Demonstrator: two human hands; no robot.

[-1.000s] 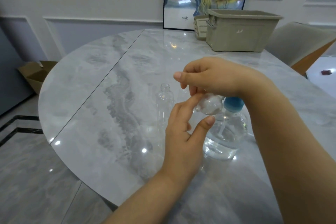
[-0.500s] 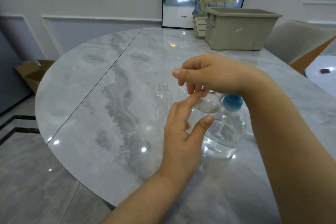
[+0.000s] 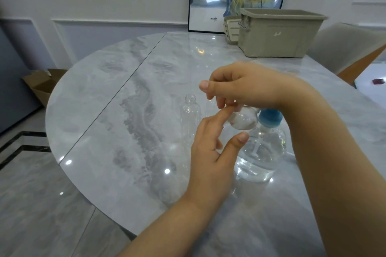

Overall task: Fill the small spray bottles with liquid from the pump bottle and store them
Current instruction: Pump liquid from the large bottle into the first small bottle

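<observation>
While the right hand (image 3: 248, 85) is pinching a small clear bottle (image 3: 243, 120) above the counter (image 3: 129, 123), the left hand's (image 3: 211, 152) spread fingers (image 3: 221, 116) are touching it; the blue-capped pump bottle (image 3: 263, 148) is standing just behind, an uncapped spray bottle (image 3: 190, 115) beside.

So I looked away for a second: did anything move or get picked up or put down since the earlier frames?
Hardly anything. The right hand still holds the small clear bottle above the table, and the left hand still touches it with the index fingertip, thumb apart. The open empty bottle, the blue-capped bottle and the beige bin stayed put.
</observation>
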